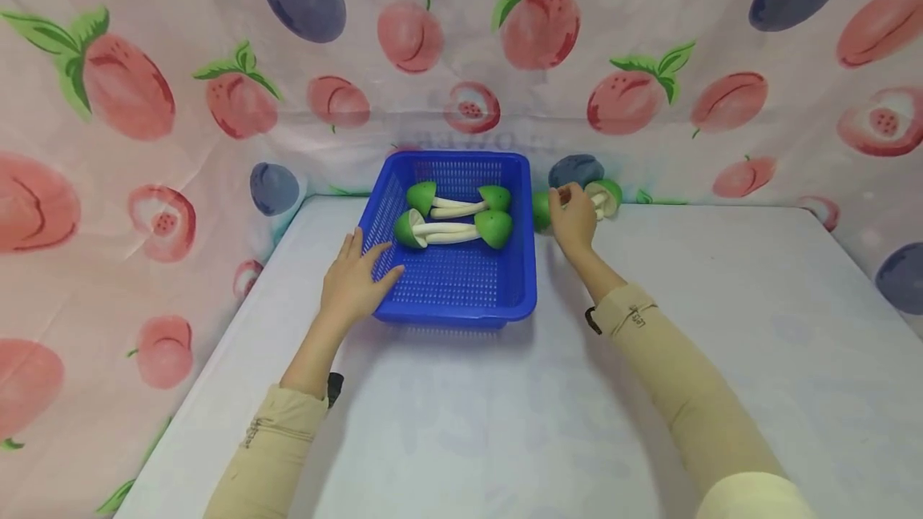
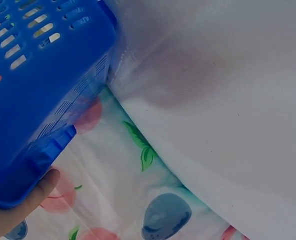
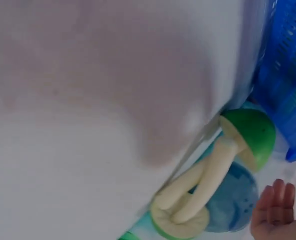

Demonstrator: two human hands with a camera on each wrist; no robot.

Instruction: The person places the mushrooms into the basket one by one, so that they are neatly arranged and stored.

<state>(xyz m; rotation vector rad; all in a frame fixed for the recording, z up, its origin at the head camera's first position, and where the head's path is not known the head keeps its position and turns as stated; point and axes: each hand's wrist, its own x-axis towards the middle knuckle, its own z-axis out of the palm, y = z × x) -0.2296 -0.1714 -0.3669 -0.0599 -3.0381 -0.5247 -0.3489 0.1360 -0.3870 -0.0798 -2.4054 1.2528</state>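
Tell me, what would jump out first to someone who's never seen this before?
Probably the bright blue perforated plastic basket in the middle of the white table, with green-capped, white-stemmed mushrooms lying inside. The person's bare left hand touches its left rim, while the bare right hand is by more such mushrooms just to its right. Behind, a pale cloth printed with large pink and dark-blue fruit fills the background.

Both forearms [image 1: 671,375] extended forward; left hand [image 1: 353,277] held with fingers spread, right hand [image 1: 574,221] with fingers loosely bent.
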